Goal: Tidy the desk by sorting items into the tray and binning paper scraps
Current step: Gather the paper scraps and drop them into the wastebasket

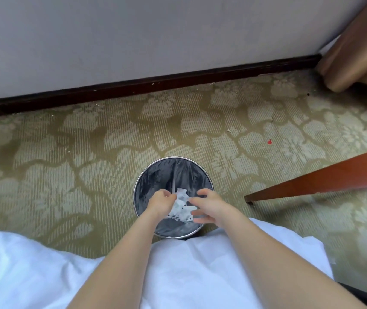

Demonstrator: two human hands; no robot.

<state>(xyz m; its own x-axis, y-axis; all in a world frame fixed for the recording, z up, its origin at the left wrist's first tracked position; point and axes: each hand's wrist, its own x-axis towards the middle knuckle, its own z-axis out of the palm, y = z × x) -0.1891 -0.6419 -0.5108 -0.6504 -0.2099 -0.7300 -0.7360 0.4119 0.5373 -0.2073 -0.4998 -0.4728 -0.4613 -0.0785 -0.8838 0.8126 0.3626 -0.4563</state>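
You are at the binning step: both hands hang over the open mouth of the bin [138, 186], which stands on the patterned carpet [66, 166], left of the wooden desk leg [312, 181]. Neither the desk top nor the tray shows here, so you cannot judge how the sorting stands. What does show is that the paper scraps [181, 205] are not yet all down in the black liner [166, 172]; whether some pieces already lie at the bottom cannot be told. The scraps form a white crumpled clump between your two hands, above the near half of the opening. Your left hand [162, 201] has its fingers curled in on the clump's left edge and appears to pinch it. Your right hand [209, 207] lies just right of the clump, fingers spread and loose, gripping nothing; whether its fingertips touch the paper is hard to tell. Letting go with the left should drop the lot inside the rim
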